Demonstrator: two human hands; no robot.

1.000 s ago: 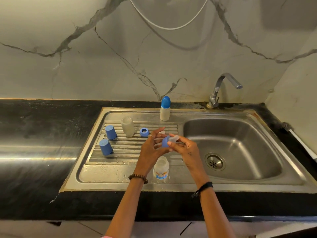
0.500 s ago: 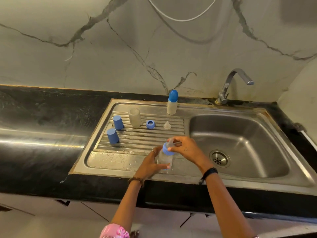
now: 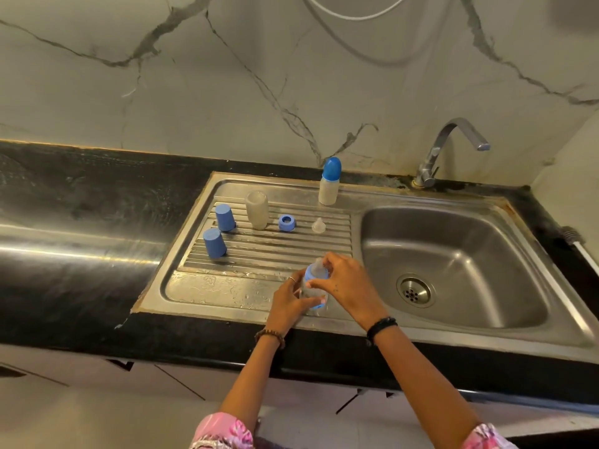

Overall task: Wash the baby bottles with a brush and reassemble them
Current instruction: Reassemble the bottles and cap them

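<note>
At the steel sink's near rim [image 3: 227, 296], a person's left hand [image 3: 287, 303] grips a clear plastic baby bottle [image 3: 312, 291] while the right hand [image 3: 346, 283] pinches its blue screw collar and teat [image 3: 313, 272], apparently reassembling; tightening seems next. At 11 o'clock, an upturned bottle [image 3: 257, 209], two blue caps [image 3: 214, 243], a collar [image 3: 287, 222] and a teat [image 3: 318, 225] await.

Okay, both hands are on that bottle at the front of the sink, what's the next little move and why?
Probably keep twisting the blue collar down with the right hand while the left hand steadies the bottle. The nipple already sits in the collar on the bottle's neck; whether it is tight cannot be seen.
</note>
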